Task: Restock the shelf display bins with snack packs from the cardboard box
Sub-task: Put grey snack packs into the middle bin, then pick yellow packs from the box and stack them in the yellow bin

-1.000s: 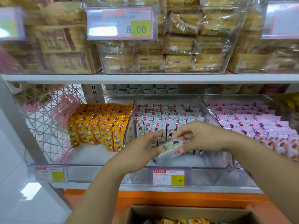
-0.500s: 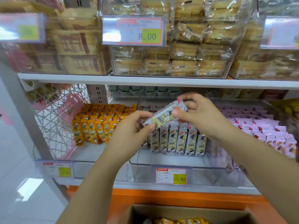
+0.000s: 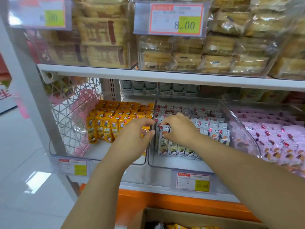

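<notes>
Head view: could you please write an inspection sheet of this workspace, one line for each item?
Surface: white shelf, above the clear middle bin.
Job's things: white packs stand in rows in the middle bin, with bare floor in front; yellow packs left of it, pink packs right of it; open box below.
Clutter: nothing seen.
Grippers: right hand pinches a pack at the front row; left hand at the middle bin's left wall, grip unclear.
Cables: nothing seen.
Surroundings: price tags in front; cake bins above; glossy floor at left.
</notes>
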The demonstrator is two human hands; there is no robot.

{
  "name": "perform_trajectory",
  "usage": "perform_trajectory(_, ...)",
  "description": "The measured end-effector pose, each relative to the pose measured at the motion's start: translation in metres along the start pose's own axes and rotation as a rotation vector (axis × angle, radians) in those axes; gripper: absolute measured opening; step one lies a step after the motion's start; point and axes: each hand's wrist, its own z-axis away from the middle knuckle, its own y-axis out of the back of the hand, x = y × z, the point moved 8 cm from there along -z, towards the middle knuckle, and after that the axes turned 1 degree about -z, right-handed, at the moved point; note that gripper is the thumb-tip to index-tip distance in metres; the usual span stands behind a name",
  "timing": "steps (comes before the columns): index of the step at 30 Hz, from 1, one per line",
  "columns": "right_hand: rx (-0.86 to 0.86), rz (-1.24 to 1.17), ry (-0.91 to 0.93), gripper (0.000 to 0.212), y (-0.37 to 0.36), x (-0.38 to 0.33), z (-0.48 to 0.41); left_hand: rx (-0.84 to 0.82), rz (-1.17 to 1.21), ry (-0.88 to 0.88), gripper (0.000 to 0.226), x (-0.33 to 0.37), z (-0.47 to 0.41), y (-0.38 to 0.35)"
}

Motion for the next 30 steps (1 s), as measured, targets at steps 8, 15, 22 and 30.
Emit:
perform_trajectory(8, 0.060, -0.034, 0.042, 0.054, 0.011, -0.001, 0.010, 0.027, -0.033, -0.009, 0.028, 0.000, -0.002, -0.005)
perform_trajectory(15, 0.169, -0.256, 0.124, 0.023, 0.037, 0.002, 0.078, 0.426, -0.119, -0.295, 0.020, 0.029, 0.037, -0.006)
perform_trajectory(22, 0.371, -0.446, 0.169, 0.013, 0.039, 0.016, 0.176, 0.345, -0.051, -0.416, 0.024, 0.052, 0.116, -0.076)
perform_trajectory(30, 0.203, -0.511, -0.100, 0.017, -0.050, 0.083, 0.270, 0.050, -0.066, -0.249, 0.028, 0.020, 0.160, -0.176)
